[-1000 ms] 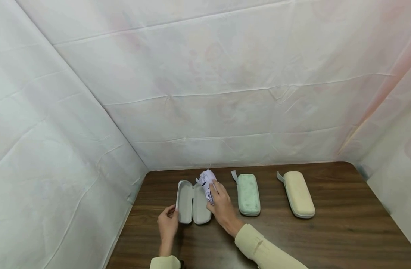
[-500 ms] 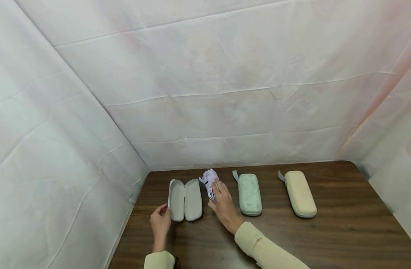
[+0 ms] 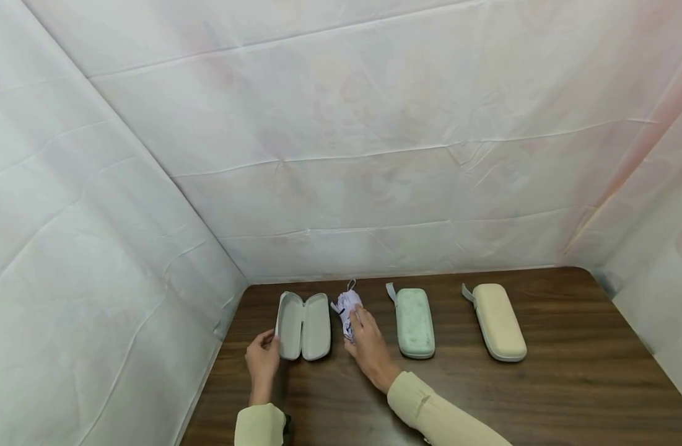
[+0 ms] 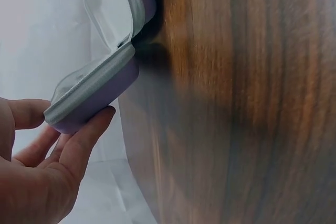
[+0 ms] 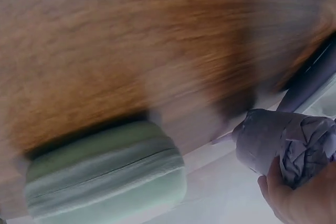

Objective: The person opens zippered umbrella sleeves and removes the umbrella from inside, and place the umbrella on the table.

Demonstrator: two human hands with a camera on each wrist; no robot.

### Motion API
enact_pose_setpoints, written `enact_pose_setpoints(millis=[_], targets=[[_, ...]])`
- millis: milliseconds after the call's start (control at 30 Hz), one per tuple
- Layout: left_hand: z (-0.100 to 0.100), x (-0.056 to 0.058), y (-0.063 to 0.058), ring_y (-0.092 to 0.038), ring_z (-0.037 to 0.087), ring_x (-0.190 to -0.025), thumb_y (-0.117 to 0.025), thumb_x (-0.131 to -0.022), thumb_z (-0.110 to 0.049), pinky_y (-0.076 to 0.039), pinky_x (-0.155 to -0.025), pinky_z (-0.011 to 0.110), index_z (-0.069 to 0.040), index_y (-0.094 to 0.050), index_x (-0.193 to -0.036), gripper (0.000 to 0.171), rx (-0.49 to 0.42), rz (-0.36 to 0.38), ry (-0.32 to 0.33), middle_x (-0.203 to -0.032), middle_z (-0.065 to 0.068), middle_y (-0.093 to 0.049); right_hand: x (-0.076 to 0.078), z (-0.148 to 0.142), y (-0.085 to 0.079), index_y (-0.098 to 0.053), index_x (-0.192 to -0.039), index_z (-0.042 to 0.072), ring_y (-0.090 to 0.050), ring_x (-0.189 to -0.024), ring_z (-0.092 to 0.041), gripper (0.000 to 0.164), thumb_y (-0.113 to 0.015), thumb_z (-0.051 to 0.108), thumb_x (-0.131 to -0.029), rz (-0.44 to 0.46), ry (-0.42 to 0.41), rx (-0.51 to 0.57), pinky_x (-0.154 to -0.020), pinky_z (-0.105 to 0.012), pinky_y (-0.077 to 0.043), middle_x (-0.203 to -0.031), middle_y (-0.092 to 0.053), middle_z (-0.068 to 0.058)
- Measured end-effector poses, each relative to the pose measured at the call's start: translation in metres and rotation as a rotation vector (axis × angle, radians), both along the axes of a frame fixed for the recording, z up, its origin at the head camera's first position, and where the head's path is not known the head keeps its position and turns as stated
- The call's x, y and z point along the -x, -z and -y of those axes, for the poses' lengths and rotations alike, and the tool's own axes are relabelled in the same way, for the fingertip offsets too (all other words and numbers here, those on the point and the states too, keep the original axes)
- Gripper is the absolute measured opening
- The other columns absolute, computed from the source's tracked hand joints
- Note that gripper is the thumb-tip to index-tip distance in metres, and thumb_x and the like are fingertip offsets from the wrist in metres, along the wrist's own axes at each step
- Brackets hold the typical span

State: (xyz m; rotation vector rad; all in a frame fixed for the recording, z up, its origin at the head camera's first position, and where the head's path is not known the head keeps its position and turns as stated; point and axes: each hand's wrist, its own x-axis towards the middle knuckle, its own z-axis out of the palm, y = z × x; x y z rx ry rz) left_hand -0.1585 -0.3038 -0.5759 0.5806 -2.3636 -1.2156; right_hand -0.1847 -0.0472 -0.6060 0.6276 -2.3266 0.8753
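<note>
A lilac hard zip case (image 3: 316, 328) lies spread open on the table, its pale grey lining facing up. My left hand (image 3: 262, 359) pinches the case's left half at the outer edge; in the left wrist view, thumb and fingers hold the shell (image 4: 102, 95), which tilts up from the tabletop. To the right of the case, my right hand (image 3: 371, 353) grips a folded lilac compact umbrella (image 3: 347, 302) with dark markings, whose wrist loop points to the far edge. The right wrist view shows the umbrella (image 5: 262, 135) with fingers around its gathered fabric.
A closed mint green zip case (image 3: 415, 322) with a grey strap lies just right of my right hand. Farther right is a closed cream zip case (image 3: 499, 322). White sheeting (image 3: 374, 186) hangs behind the dark wooden table (image 3: 563, 322) and along its sides.
My left hand has drawn the open case leftward and slightly away from me. The umbrella overlapped the case's right half before; now it is apart from it, still in my right hand.
</note>
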Motion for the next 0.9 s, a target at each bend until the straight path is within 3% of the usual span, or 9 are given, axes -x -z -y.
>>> enact_pose_setpoints(millis=[233,400,633,767,900], targets=[[0.007,0.01,0.0,-0.075,0.04,-0.097,-0.066,-0.098,-0.003,-0.058,-0.073,0.031,0.009,-0.075,-0.117,0.023,0.03,0.011,0.016,-0.109,0.027,-0.076,-0.001,0.01,-0.002,-0.064,-0.133,-0.013,-0.059,-0.128,-0.046,0.072,-0.096,0.019,-0.076,0.075,0.004,-0.081,-0.102,-0.047,-0.056,-0.14,-0.057,-0.033],[0.01,0.017,0.0,-0.074,0.042,-0.103,-0.063,-0.101,-0.005,-0.061,-0.079,0.042,0.009,-0.073,-0.12,0.026,0.015,0.023,0.047,-0.114,0.029,-0.074,0.0,0.016,0.001,-0.064,-0.134,-0.011,-0.06,-0.127,-0.042,0.072,-0.095,0.021,-0.077,0.071,0.035,-0.176,-0.098,-0.038,-0.059,-0.14,-0.057,-0.03],[0.011,0.025,0.001,-0.074,0.04,-0.103,-0.064,-0.101,-0.006,-0.059,-0.075,0.033,0.008,-0.074,-0.12,0.026,0.007,0.043,0.038,-0.115,0.029,-0.074,-0.005,0.022,0.009,-0.067,-0.128,-0.012,-0.07,-0.104,-0.037,0.059,-0.093,0.009,-0.079,0.101,0.044,-0.226,-0.085,-0.032,-0.062,-0.131,-0.059,-0.029],[0.014,0.031,0.005,-0.074,0.04,-0.101,-0.064,-0.1,-0.004,-0.057,-0.072,0.028,0.008,-0.074,-0.119,0.025,0.017,0.03,0.046,-0.114,0.029,-0.074,-0.002,0.023,0.013,-0.069,-0.123,-0.012,-0.071,-0.089,-0.031,0.063,-0.097,0.015,-0.074,0.118,0.095,-0.202,-0.077,-0.031,-0.062,-0.124,-0.06,-0.026],[0.019,0.034,0.011,-0.074,0.04,-0.1,-0.063,-0.1,-0.002,-0.057,-0.072,0.029,0.009,-0.074,-0.118,0.024,0.033,0.025,0.047,-0.113,0.03,-0.074,0.001,0.024,0.014,-0.069,-0.124,-0.012,-0.071,-0.086,-0.03,0.064,-0.097,0.018,-0.074,0.14,0.088,-0.206,-0.074,-0.029,-0.062,-0.123,-0.061,-0.026]])
